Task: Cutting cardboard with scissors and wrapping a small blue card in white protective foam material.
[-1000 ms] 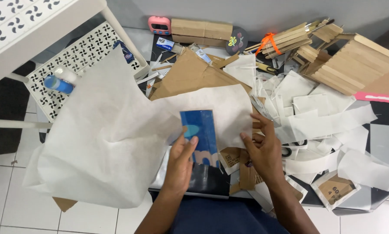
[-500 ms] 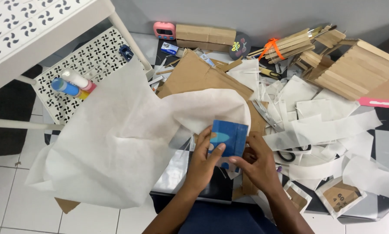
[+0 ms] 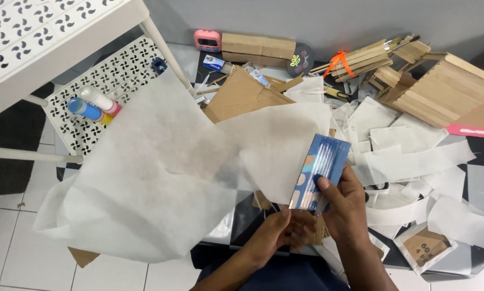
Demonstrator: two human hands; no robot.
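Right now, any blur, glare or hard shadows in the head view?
Head view: even, soft light, no hard shadows. The blue packet in the right hand carries pale streaks of glare down its face. The left hand looks slightly soft. The big white sheet is bright, but its folds stay readable. Straight edges bow a little near the corners.

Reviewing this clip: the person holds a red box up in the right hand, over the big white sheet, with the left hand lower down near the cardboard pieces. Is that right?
Not quite: the box is blue, not red, as the head view shows. The rest holds: the right hand grips it, thumb across its face, beside the big white sheet, and the left hand sits lower by the cardboard pieces.
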